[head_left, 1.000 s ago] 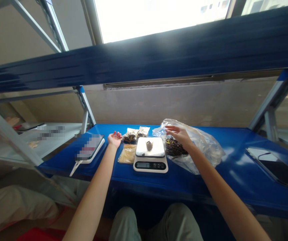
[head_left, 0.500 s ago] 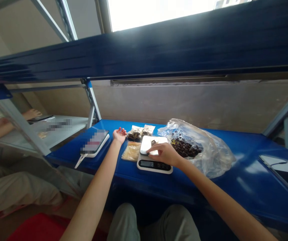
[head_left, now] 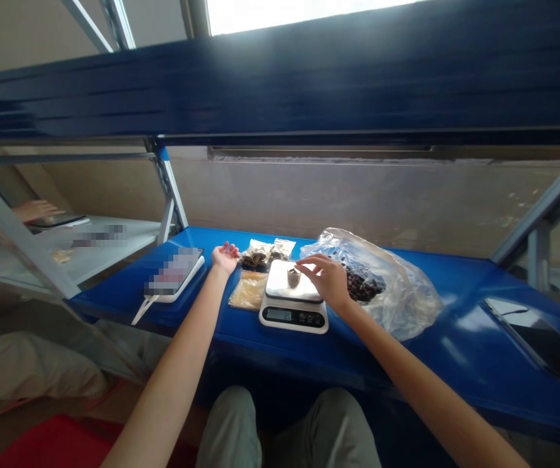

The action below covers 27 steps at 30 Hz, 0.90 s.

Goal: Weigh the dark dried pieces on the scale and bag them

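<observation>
My right hand (head_left: 327, 281) is over the kitchen scale (head_left: 294, 313), thumb and forefinger pinched together at the top of a small brown rounded piece (head_left: 293, 278) on the white weighing plate. What kind of thing the piece is, I cannot make out. The scale's display shows dark digits, too small to read surely. To the left, my left hand (head_left: 225, 257) rests palm up with fingers loosely curled and nothing in it. Just beside it are small clear bags of dark dried pieces (head_left: 255, 259) and a flat bag of pale yellowish contents (head_left: 249, 290).
A large clear plastic bag (head_left: 411, 296) with dark brown pieces (head_left: 364, 285) lies right of the scale. A phone-like device (head_left: 175, 274) with a white strap lies left; a dark phone (head_left: 538, 341) lies far right. A blue shelf beam (head_left: 280, 91) crosses above. Another person's hand (head_left: 36, 209) is far left.
My right hand has moved from the front of the weighing plate back to the brown piece, which now shows more fully. My left hand stays palm up. The view has shifted slightly.
</observation>
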### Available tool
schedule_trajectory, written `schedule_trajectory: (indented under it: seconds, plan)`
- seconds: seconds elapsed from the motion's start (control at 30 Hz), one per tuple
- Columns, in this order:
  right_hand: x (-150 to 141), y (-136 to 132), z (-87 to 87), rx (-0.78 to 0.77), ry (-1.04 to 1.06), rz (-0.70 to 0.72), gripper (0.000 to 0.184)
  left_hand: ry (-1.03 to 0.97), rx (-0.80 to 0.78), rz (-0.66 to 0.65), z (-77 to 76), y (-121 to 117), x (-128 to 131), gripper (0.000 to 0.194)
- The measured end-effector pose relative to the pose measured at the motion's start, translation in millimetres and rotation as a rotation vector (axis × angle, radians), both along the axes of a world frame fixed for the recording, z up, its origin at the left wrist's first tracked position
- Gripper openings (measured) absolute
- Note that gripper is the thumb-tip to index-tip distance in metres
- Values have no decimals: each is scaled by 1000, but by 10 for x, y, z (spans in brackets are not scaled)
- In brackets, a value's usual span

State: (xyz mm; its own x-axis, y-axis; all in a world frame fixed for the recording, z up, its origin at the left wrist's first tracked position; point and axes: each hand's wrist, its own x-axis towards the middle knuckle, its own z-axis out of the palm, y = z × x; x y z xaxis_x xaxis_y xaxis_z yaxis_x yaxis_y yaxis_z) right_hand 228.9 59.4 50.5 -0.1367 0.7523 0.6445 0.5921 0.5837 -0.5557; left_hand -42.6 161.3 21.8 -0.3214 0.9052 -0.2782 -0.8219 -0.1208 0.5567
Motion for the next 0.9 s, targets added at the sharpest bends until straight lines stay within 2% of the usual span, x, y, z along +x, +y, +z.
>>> schedule_trajectory:
  seconds: [0.17,0.27,0.4,0.53,0.7,0.8,0.9]
  plan:
    - [-26,-1,13,-23,-24,52,19,-2,8,-3,-1,-6,-2,13]
    - [25,41,60,-12,26,23,24,-2,13,-8,-4,-6,-10,14]
    - [221,168,86,-57,-4,-187,25,4,9,-4,-3,-9,-10,14]
    - [436,244,65,-227,-217,-392,25,-1,6,-8,7,-21,-1,15]
    - [538,181,122,-417,-390,-513,25,-21,22,-2,6,-40,6,14]
    - [593,169,153,-518,-423,-455,32,-9,28,-1,-3,-49,11,14]
    - [701,225,137,-599,-420,-259,31,-7,33,5,-8,-57,17,14]
